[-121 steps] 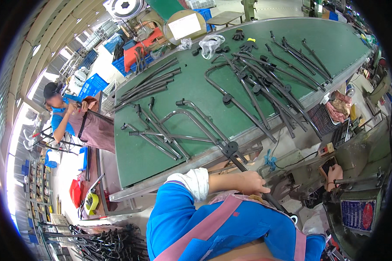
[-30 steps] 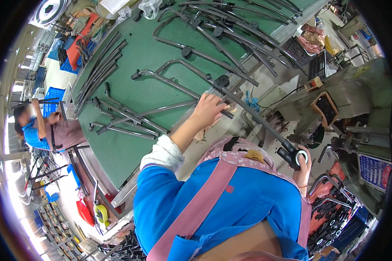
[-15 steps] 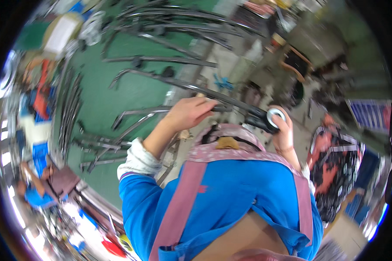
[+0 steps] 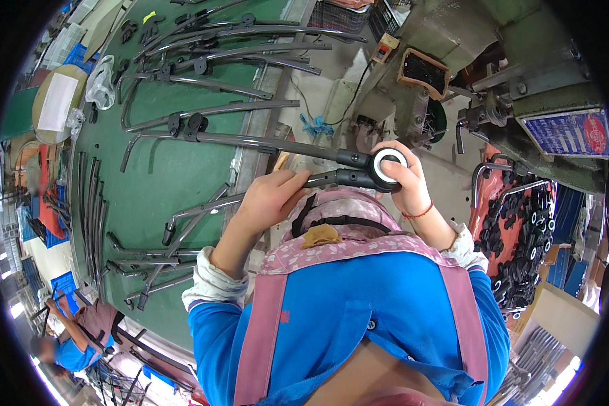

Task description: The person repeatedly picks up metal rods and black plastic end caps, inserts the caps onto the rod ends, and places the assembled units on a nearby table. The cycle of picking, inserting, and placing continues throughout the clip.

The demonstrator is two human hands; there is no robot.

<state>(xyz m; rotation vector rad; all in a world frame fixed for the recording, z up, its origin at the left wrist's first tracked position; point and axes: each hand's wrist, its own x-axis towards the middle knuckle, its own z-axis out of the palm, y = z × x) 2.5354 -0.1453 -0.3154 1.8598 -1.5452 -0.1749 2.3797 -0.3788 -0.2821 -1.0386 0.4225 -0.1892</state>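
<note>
My right hand (image 4: 413, 186) is closed round a black round folding joint with a white ring (image 4: 378, 161), its thumb pressed over the ring's middle. Two black sleeves project leftward from the joint. A long grey metal tube (image 4: 277, 143) sits in the upper sleeve and reaches back over the bench, with small black fittings (image 4: 196, 123) on it. My left hand (image 4: 271, 199) is wrapped round a second bent tube (image 4: 206, 207), whose end meets the lower sleeve (image 4: 353, 178). How deep it sits inside cannot be seen.
Several bent tubes (image 4: 250, 51) lie on the green bench (image 4: 149, 176), with straight tubes (image 4: 91, 210) along its left side. Machinery (image 4: 541, 84) stands at the right, near a box of small black parts (image 4: 423, 73). Black joints (image 4: 514, 250) pile up at the right. Another person (image 4: 78, 352) works at the lower left.
The second tube's end, earlier apart from the lower sleeve, now meets it. My right hand and the joint appear further left and slightly higher; the whole view has shifted too.
</note>
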